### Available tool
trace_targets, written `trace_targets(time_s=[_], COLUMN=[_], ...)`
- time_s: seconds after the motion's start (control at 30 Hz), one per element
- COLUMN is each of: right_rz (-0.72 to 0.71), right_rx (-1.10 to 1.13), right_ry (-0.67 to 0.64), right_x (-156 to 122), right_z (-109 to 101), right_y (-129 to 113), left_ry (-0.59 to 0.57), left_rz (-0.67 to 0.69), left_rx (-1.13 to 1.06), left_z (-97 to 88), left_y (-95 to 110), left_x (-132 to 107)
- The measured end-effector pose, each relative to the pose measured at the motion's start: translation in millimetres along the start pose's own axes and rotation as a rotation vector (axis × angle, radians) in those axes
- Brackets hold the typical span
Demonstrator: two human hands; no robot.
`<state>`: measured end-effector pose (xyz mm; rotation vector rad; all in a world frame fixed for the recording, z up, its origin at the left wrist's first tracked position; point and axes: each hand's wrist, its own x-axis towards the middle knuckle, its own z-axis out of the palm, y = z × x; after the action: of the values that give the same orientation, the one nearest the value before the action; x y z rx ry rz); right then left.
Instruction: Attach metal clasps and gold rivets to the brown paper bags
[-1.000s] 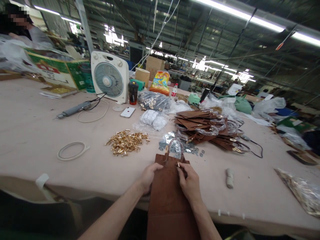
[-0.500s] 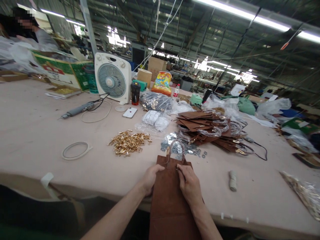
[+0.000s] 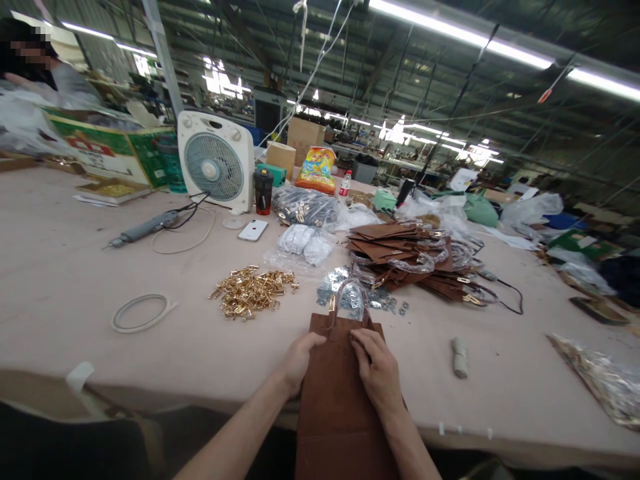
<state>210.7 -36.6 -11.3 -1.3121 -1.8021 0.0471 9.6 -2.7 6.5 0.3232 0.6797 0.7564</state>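
A brown suede bag panel (image 3: 336, 393) lies over the near table edge and hangs down in front of me. A wrapped handle (image 3: 346, 300) with gold ends loops up from its top edge. My left hand (image 3: 299, 358) grips the panel's left side, fingers curled over it. My right hand (image 3: 376, 369) rests on the panel near the top, its fingertips pinched at the handle's right base. A pile of small gold fittings (image 3: 250, 291) lies just beyond, to the left. Silvery metal plates (image 3: 345, 293) lie behind the handle.
A stack of brown panels with wrapped handles (image 3: 415, 260) sits right of centre. Also on the table: a tape ring (image 3: 140, 312), an electric screwdriver (image 3: 143, 228), a white fan (image 3: 216, 160), a phone (image 3: 253, 230), bagged parts (image 3: 305, 204), a small grey roll (image 3: 459, 357). Another person (image 3: 30, 60) is far left.
My hands have stayed on the panel's top edge. The right fingertips now cover the gold fitting seen earlier. The view has shifted slightly.
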Motion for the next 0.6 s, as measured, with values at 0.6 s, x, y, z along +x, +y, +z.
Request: trace_targets(time_s=[0.6], right_rz=[-0.039], right_rx=[-0.119], right_ry=[-0.049], right_x=[-3], right_z=[11], right_y=[2], left_ry=[0.063], left_rz=[0.131], left_rx=[0.103], left_z=[-2.3], left_y=[-2], left_x=[2])
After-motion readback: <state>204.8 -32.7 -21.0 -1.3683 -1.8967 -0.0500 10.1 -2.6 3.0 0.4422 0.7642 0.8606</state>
